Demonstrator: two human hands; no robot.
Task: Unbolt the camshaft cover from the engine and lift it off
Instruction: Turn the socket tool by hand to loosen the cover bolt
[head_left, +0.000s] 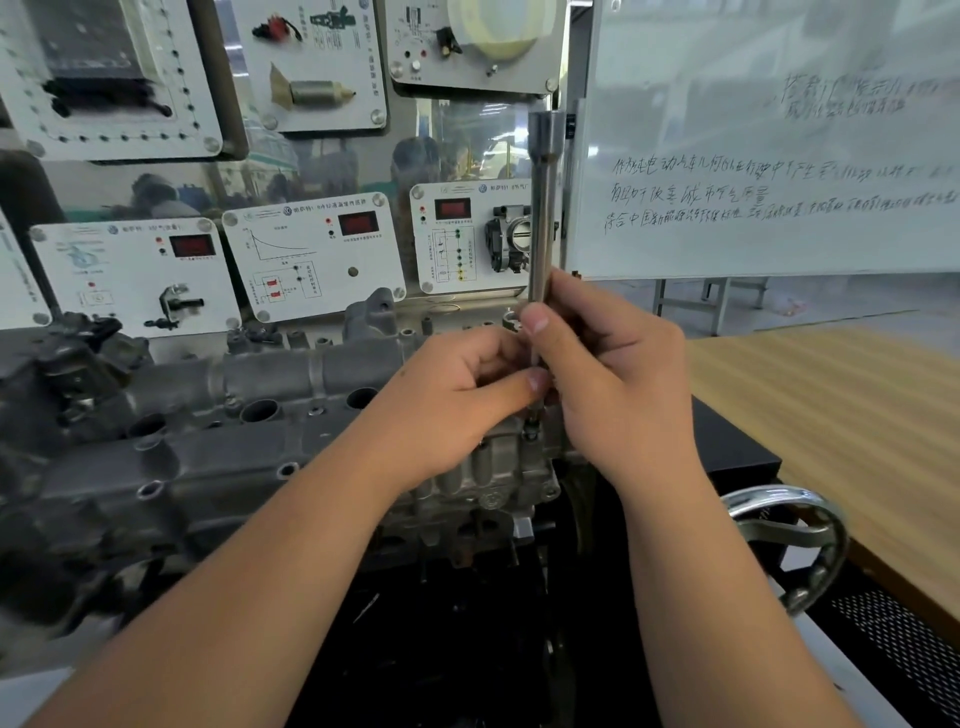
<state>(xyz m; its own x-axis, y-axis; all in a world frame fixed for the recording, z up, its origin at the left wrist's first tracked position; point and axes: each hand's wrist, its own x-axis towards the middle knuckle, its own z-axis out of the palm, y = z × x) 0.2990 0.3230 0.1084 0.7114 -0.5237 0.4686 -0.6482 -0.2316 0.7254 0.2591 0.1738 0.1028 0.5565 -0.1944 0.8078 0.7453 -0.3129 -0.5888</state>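
A: Nearest us, two bare forearms reach in. Why do both hands crowd one tool?

B: The right hand curls round the lower end of the upright extension bar; the left hand pinches it just beneath, probably steadying its tip on a bolt at the right end of the camshaft cover, which sits bolted on the engine.

A: Anything in the way?

B: The handwheel sits near the right forearm. Training panels and a whiteboard stand behind, well apart.
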